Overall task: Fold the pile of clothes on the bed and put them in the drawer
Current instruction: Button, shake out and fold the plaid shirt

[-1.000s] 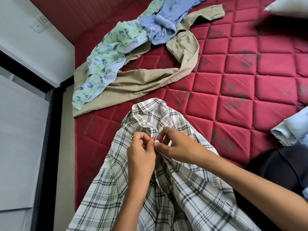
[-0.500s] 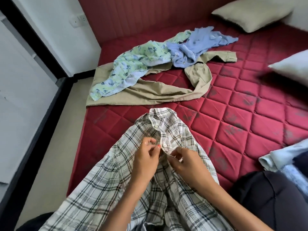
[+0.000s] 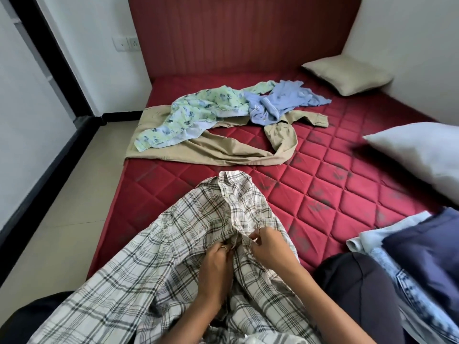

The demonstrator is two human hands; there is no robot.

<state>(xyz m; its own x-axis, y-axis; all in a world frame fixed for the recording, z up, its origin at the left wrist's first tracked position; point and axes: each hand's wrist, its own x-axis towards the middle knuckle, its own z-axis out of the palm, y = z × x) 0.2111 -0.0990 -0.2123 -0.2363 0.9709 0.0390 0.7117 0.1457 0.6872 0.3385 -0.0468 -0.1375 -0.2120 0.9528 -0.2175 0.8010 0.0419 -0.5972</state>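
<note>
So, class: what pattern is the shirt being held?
Plaid shirt: white with dark checks, head view.

A beige pillow (image 3: 347,75) lies at the bed's two o'clock corner, against the padded red headboard (image 3: 236,33). A white pillow (image 3: 419,155) sits at three o'clock. Wall sockets (image 3: 125,43) are mounted at eleven o'clock. Pale floor tiles (image 3: 74,194) run along nine o'clock, beside a black-framed door (image 3: 44,155).
</note>
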